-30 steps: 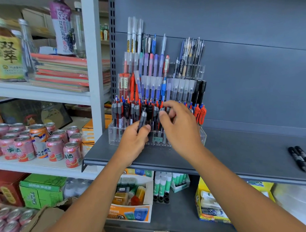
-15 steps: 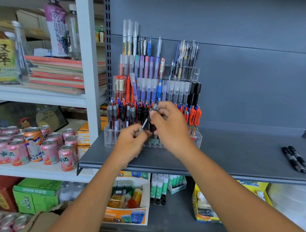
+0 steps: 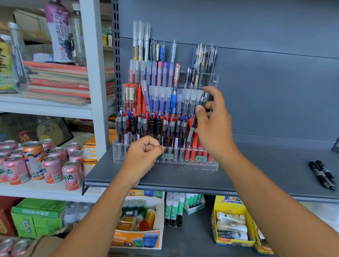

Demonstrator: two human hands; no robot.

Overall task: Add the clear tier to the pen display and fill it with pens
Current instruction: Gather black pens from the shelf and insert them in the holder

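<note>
Straight ahead, a clear acrylic pen display [image 3: 213, 79] stands on a grey shelf [image 3: 260, 171], its back against the wall panel. It rises in stepped tiers, each w/ upright pens. The front tier [image 3: 211, 166] is the lowest: a see-through block w/ rows of holes, holding black pens w/ grey clips at left & centre and orange-red pens at right. Two small green price labels [image 3: 167, 156] sit on its front.

The right hand [image 3: 215, 126] is raised at the display's right side, above the front tier. Its thumb & fingers pinch a black pen [image 3: 190, 134] w/ a grey rubber grip, tilted, tip pointing down-left toward the orange-red row.

The left hand [image 3: 144, 156] sits low, just in front of the front tier's centre-left, fingers curled into a fist, nothing visible inside.

Two more black pens [image 3: 322, 174] lie flat on the shelf, far right, well apart from the display.
</note>
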